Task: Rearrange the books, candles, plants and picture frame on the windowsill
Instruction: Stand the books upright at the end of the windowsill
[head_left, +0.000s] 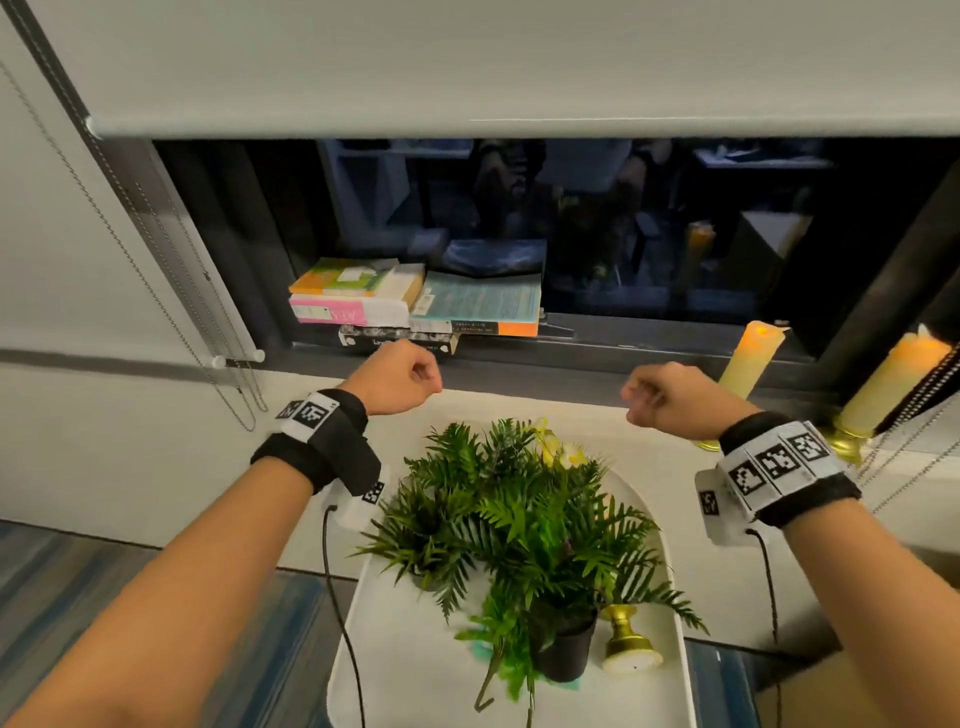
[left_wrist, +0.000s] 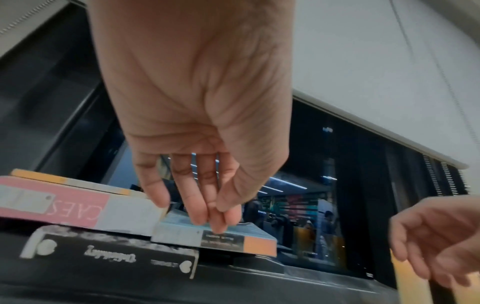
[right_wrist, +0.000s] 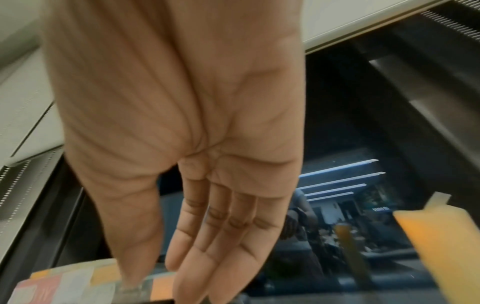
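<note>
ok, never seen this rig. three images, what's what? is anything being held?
No robot here: a person wears one camera on the head and one on each wrist. The head view looks down at both arms; each wrist view looks along the palm to the fingers.

The left hand hovers near a pile of books on the windowsill; its wrist view shows fingers loosely bent, nothing pinched. The right hand is also empty, fingers relaxed in its own view.

Two tall candles stand at the right. Below, potted plants and a small gold candle holder sit on a white surface.
</note>
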